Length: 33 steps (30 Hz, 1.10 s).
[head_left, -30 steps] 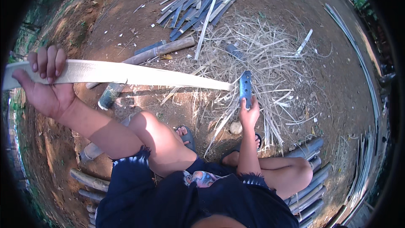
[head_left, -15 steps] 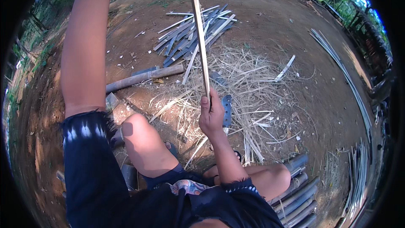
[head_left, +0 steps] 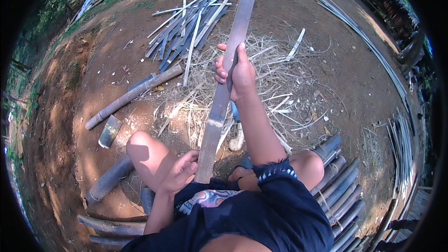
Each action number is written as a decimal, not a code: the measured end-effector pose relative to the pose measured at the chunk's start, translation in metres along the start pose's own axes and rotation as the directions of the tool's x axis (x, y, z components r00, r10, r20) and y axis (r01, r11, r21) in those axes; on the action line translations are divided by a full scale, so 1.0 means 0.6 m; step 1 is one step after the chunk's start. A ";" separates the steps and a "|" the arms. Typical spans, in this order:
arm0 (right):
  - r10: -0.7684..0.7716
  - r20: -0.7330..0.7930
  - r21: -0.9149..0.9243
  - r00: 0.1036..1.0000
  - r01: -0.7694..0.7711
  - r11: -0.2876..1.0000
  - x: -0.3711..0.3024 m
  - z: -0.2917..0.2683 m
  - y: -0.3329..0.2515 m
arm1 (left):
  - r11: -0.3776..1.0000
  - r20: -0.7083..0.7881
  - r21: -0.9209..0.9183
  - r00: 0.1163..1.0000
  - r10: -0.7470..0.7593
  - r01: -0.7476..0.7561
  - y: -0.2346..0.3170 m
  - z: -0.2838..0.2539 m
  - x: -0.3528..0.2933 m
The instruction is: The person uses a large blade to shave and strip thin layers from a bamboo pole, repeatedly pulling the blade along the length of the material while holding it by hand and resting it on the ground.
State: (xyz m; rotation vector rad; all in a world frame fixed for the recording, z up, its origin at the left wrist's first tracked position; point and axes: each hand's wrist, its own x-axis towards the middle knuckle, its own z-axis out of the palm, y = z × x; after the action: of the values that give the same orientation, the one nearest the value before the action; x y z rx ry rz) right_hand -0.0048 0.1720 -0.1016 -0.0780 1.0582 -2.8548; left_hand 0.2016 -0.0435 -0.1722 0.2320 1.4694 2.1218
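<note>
A long, flat bamboo slat [head_left: 217, 126] with a brownish-grey outer skin runs from near my lap up past the top of the picture. My right hand [head_left: 241, 75] wraps round its middle, thumb on one edge and fingertips on the other. Beside the slat's lower end, my left hand [head_left: 179, 173] has its fingers apart and holds nothing; whether it touches the slat's edge I cannot tell. Below my right forearm a pale, rounded handle-like piece [head_left: 236, 142] shows next to something blue [head_left: 234, 111], both partly hidden.
Thin bamboo shavings [head_left: 275, 72] litter the ground ahead, before a pile of split slats [head_left: 189, 28]. A bamboo pole [head_left: 135, 95] and a short cut piece [head_left: 110, 131] lie to the left. Bamboo poles [head_left: 343, 191] form the seat at right. Long strips [head_left: 368, 42] lie further right.
My left arm has come down from stretched far ahead to beside the slat's lower end. The slat now shows its broad face, and its lower end reaches my lap. My view has shifted.
</note>
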 end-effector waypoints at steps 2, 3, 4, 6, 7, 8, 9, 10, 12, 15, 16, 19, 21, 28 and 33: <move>0.027 -0.058 0.067 0.998 -0.023 0.998 0.018 -0.004 0.035 | 0.997 0.033 0.059 0.998 -0.049 0.047 0.020 0.024 -0.018; 0.041 -0.029 0.053 0.999 -0.039 0.998 0.036 -0.029 0.052 | 0.995 -0.003 0.001 0.995 -0.102 0.102 0.026 0.029 -0.024; 0.078 -0.066 0.008 0.995 -0.078 0.997 0.041 -0.033 0.061 | 0.975 -0.065 -0.153 0.983 -0.173 0.161 0.048 0.043 -0.028; 0.157 -0.124 -0.077 0.980 -0.167 0.983 0.049 -0.035 0.085 | 0.944 -0.095 -0.287 0.975 -0.199 0.164 0.066 0.043 -0.039; 0.208 -0.092 -0.128 0.974 -0.219 0.967 0.048 -0.055 0.099 | 0.941 -0.160 -0.282 0.958 -0.238 0.187 0.076 0.048 -0.040; 0.241 -0.158 -0.215 0.958 -0.271 0.938 0.042 -0.079 0.110 | 0.931 -0.174 -0.313 0.952 -0.252 0.189 0.074 0.042 -0.034; 0.292 -0.209 -0.280 0.934 -0.343 0.897 0.031 -0.091 0.137 | 0.942 -0.233 -0.275 0.937 -0.259 0.192 0.068 0.032 -0.040; 0.306 -0.271 -0.360 0.913 -0.391 0.847 0.025 -0.115 0.143 | 0.952 -0.259 -0.235 0.931 -0.256 0.196 0.058 0.021 -0.032; 0.176 -0.456 -0.634 0.873 -0.457 0.624 0.001 -0.272 0.211 | 0.936 -0.279 -0.279 0.914 -0.295 0.217 0.037 0.004 -0.022; -0.019 -0.603 -0.792 0.798 -0.601 -0.105 -0.095 -0.467 0.297 | 0.907 -0.291 -0.324 0.885 -0.365 0.268 -0.006 -0.019 -0.011; 0.002 -0.682 -0.719 0.732 -0.669 -0.189 -0.116 -0.491 0.312 | 0.896 -0.288 -0.330 0.873 -0.394 0.296 -0.015 -0.025 -0.012; 0.035 -0.678 -0.717 0.734 -0.651 -0.251 -0.151 -0.532 0.355 | 0.886 -0.278 -0.319 0.861 -0.426 0.336 -0.035 -0.028 -0.014; -0.041 -0.697 -0.684 0.716 -0.680 -0.262 -0.151 -0.544 0.372 | 0.885 -0.278 -0.336 0.864 -0.421 0.323 -0.043 -0.036 -0.010; -0.043 -0.675 -0.734 0.737 -0.665 0.139 -0.129 -0.572 0.367 | 0.901 -0.305 -0.281 0.859 -0.411 0.331 -0.045 -0.040 0.009; 0.194 -0.687 -0.416 0.700 -0.599 0.684 -0.096 -0.470 0.312 | 0.855 -0.347 -0.415 0.815 -0.464 0.310 -0.083 -0.063 -0.007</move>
State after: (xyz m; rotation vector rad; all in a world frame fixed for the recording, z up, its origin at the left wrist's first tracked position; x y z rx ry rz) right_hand 0.0429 0.2198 -0.4384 0.9656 1.8030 -2.0004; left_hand 0.2056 -0.0635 -0.2310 -0.6719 1.1984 2.1012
